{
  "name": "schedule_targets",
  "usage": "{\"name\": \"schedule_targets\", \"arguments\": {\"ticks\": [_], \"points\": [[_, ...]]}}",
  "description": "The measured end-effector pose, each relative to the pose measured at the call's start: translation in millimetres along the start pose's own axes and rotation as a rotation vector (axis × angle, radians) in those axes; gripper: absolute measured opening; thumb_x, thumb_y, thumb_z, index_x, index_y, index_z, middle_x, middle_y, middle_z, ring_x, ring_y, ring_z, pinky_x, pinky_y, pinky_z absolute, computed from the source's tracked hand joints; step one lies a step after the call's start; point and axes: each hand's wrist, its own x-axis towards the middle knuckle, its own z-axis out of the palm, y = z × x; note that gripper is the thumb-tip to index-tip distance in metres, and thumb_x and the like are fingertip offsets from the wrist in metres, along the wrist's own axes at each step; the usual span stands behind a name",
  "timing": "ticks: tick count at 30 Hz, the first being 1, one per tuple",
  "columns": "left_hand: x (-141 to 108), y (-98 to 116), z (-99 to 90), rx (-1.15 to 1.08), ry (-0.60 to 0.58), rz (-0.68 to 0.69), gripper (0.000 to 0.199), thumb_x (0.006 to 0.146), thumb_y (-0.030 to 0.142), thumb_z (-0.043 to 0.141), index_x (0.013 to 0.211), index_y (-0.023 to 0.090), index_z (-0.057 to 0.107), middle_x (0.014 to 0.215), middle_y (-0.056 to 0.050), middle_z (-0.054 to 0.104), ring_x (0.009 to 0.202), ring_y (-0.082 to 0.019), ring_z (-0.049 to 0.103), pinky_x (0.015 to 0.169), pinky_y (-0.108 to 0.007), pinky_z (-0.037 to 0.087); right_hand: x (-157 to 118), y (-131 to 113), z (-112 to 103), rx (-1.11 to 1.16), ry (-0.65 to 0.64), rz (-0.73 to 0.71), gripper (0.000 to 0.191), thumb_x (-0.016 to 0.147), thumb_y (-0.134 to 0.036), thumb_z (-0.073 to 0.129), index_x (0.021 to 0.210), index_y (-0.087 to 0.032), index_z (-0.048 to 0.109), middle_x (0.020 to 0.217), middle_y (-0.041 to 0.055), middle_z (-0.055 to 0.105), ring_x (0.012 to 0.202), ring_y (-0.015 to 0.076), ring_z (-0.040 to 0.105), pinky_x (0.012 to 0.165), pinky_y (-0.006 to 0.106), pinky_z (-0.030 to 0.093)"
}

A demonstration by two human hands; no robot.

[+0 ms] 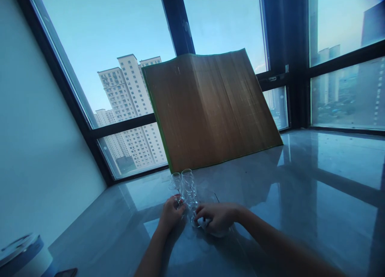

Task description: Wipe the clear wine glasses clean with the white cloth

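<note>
A few clear stemmed glasses stand close together on the glossy surface. The left glass (175, 182) rises just beyond my left hand (172, 213), whose fingers are curled around its lower part. Beside it is a second, taller-looking glass (188, 182). Nearer to me, another clear glass piece (195, 220) is at the fingertips of my right hand (216, 217), which is bent into a pinch on it. Something pale shows under the right fingers, too dim to name. The outlines of the glasses overlap, so their exact number is unclear.
A brown woven mat with green edging (213, 112) leans against the window behind the glasses. At the lower left are a white and blue container (25, 255) and a dark flat object (66, 272). The shiny tiled surface (300, 212) meets windows and a left wall.
</note>
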Motion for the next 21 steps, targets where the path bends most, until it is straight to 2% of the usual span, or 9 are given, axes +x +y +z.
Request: {"name": "schedule_targets", "arguments": {"ticks": [3, 6, 8, 10, 13, 17, 21], "points": [[0, -2, 0.3, 0.025, -0.041, 0.067, 0.017, 0.074, 0.029, 0.068, 0.089, 0.022, 0.073, 0.105, -0.008, 0.076, 0.108, -0.028, 0.068, 0.099, -0.040, 0.050, -3, 3, -2, 0.042, 0.016, 0.020, 0.049, 0.070, -0.012, 0.066, 0.118, -0.019, 0.073, 0.129, 0.0075, 0.063, 0.117, 0.0236, 0.060, 0.098, 0.027, 0.045], [0, -8, 0.6, 0.073, -0.065, 0.122, 0.022, 0.072, 0.027, 0.070, 0.093, 0.021, 0.072, 0.112, -0.009, 0.074, 0.113, -0.028, 0.065, 0.104, -0.042, 0.046, -9, 16, -9, 0.152, 0.034, 0.137, 0.049, 0.069, -0.015, 0.070, 0.117, -0.022, 0.073, 0.114, 0.0022, 0.069, 0.103, 0.0208, 0.064, 0.087, 0.025, 0.049], [0, -11, -0.4, 0.101, -0.057, 0.129, 0.032, 0.072, 0.028, 0.070, 0.103, 0.021, 0.069, 0.116, -0.010, 0.071, 0.114, -0.028, 0.063, 0.104, -0.042, 0.045, -14, 29, -15, 0.185, 0.090, 0.247, 0.049, 0.068, -0.017, 0.071, 0.117, -0.022, 0.072, 0.106, 0.0009, 0.071, 0.098, 0.0205, 0.066, 0.082, 0.025, 0.049], [-2, -12, -2.9, 0.138, -0.021, 0.121, 0.038, 0.071, 0.029, 0.069, 0.108, 0.021, 0.065, 0.113, -0.010, 0.069, 0.112, -0.028, 0.063, 0.101, -0.042, 0.045, -17, 43, -21, 0.127, 0.203, 0.310, 0.048, 0.067, -0.014, 0.071, 0.115, -0.018, 0.073, 0.105, 0.0032, 0.072, 0.098, 0.0218, 0.066, 0.080, 0.025, 0.049], [-6, -9, -10.1, 0.224, 0.089, 0.110, 0.032, 0.067, 0.027, 0.069, 0.096, 0.022, 0.057, 0.102, -0.006, 0.062, 0.101, -0.027, 0.062, 0.093, -0.042, 0.046, -20, 59, -26, -0.047, 0.462, 0.403, 0.055, 0.070, -0.012, 0.069, 0.124, -0.015, 0.068, 0.115, 0.0093, 0.072, 0.105, 0.0242, 0.067, 0.088, 0.027, 0.049], [-11, 4, -23.3, 0.228, 0.297, 0.147, 0.025, 0.065, 0.020, 0.060, 0.085, 0.025, 0.045, 0.091, -0.002, 0.051, 0.090, -0.024, 0.055, 0.083, -0.038, 0.045, -19, 62, -22, -0.231, 0.675, 0.474, 0.063, 0.078, -0.015, 0.065, 0.141, -0.018, 0.055, 0.143, 0.0153, 0.057, 0.131, 0.0302, 0.053, 0.107, 0.037, 0.041], [-18, 26, -31.9, 0.112, 0.596, 0.171, 0.016, 0.073, 0.020, 0.049, 0.077, 0.027, 0.036, 0.077, 0.002, 0.040, 0.071, -0.019, 0.043, 0.071, -0.033, 0.040, -19, 52, -18, -0.436, 0.830, 0.695, 0.067, 0.079, -0.030, 0.074, 0.141, -0.017, 0.053, 0.142, 0.0213, 0.053, 0.134, 0.0395, 0.045, 0.103, 0.047, 0.043]]}}
